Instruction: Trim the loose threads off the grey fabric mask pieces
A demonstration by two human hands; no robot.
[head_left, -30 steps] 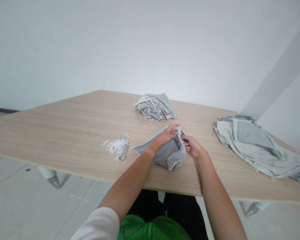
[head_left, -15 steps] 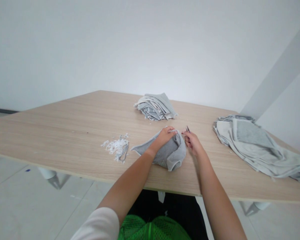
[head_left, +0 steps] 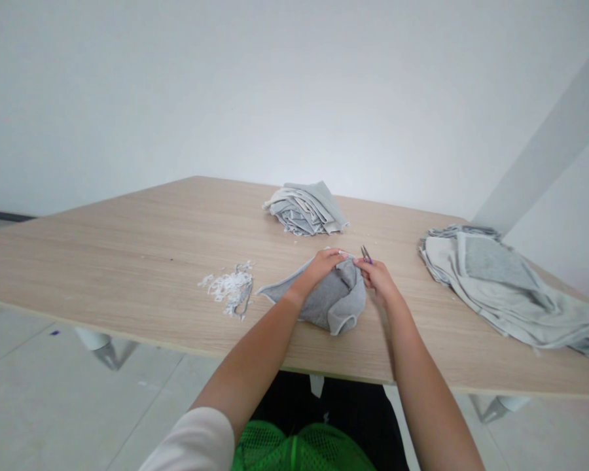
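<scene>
- We have the grey cloth (head_left: pixel 331 301) on the desk (head_left: pixel 127 242) right in front of us, near its close edge, rumpled and partly folded over on its right side.
- Its longer run goes sideways: a pointed corner reaches out to the left, toward the scraps, and the bunched folds end at the right, below our right hand.
- Our left hand (head_left: pixel 325 263) comes across the top of the cloth; its fingers are clamped on the far edge, so the cloth lies beneath them and back toward us.
- Our right hand (head_left: pixel 379 280) is just beyond the right end of that edge, its fingers wrapped around the snips (head_left: pixel 366 252), whose blades point away from us.
- The left hand is the nearer to the cloth's middle, while the right is at its upper right corner; the held edge lies just left of the right fingertips, with the blades standing clear beyond it.
- We cannot tell whether the right thumb and forefinger also pinch the cloth there, for that spot is small and blurred.
- We see white scraps (head_left: pixel 233 288) heaped to the left, a stack of cloths (head_left: pixel 307 210) farther back, and a larger spread pile (head_left: pixel 510 288) well to the right.
</scene>
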